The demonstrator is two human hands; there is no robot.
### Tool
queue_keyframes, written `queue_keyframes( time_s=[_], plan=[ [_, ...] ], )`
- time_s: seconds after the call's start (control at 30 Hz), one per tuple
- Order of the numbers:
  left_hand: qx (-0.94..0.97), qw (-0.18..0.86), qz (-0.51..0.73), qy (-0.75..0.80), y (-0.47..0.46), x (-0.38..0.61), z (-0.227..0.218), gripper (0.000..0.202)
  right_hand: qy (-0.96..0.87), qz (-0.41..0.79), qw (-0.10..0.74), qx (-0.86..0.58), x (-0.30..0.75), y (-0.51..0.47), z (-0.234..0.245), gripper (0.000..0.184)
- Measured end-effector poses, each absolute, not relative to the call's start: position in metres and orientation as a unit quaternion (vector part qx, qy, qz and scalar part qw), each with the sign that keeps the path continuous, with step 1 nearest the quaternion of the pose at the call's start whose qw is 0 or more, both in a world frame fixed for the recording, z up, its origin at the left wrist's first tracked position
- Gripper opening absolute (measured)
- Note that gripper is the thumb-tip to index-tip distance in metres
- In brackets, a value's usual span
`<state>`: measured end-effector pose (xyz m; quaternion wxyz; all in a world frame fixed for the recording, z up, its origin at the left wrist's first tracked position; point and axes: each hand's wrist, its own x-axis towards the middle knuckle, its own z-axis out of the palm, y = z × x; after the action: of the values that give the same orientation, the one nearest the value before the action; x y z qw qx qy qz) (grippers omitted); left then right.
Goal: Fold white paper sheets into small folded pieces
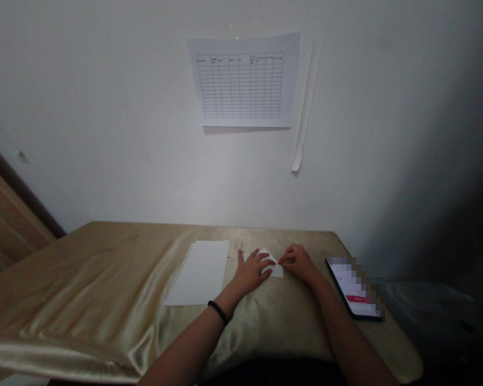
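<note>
A small piece of white folded paper point(277, 272) with a pointed top lies on the cloth-covered table. My left hand point(251, 272) rests over its left part with fingers spread, pressing it flat and hiding some of it. At the paper's right edge, my right hand point(300, 261) has thumb and fingertips pinched together on the edge. A dark band point(218, 311) circles my left wrist. To the left of my hands lie loose white sheets point(199, 274) with punched holes along one side.
A phone point(356, 292) with a lit screen lies to the right of my right forearm. Shiny gold cloth point(104, 284) covers the table, wrinkled on the left. Behind it rises a white wall point(145, 171), with a printed table sheet point(245, 86) and a paper strip point(306, 107) on it.
</note>
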<state>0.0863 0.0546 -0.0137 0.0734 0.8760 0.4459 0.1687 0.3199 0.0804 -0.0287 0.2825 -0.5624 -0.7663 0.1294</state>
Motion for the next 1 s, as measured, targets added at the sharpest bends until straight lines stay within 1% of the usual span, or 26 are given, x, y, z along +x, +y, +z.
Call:
queue_keyframes(
  time_s=[0.13, 0.4, 0.6, 0.8, 1.0],
  plan=[
    [0.877, 0.074, 0.165, 0.446, 0.055, 0.086, -0.014, 0.029, -0.77, 0.114, 0.293, -0.555, 0.314, 0.085, -0.029, 0.011],
    [0.875, 0.078, 0.169, 0.448, 0.056, 0.086, -0.014, 0.028, -0.752, 0.098, 0.289, -0.585, 0.3, 0.092, -0.029, 0.01],
    [0.873, 0.087, 0.17, 0.448, 0.055, 0.086, -0.014, 0.028, -0.737, 0.117, 0.32, -0.583, 0.305, 0.095, -0.035, 0.013],
    [0.872, 0.086, 0.173, 0.45, 0.055, 0.086, -0.015, 0.028, -0.754, 0.124, 0.301, -0.571, 0.307, 0.095, -0.037, 0.012],
    [0.872, 0.081, 0.167, 0.452, 0.055, 0.086, -0.014, 0.029, -0.755, 0.13, 0.302, -0.567, 0.309, 0.092, -0.036, 0.012]
  ],
)
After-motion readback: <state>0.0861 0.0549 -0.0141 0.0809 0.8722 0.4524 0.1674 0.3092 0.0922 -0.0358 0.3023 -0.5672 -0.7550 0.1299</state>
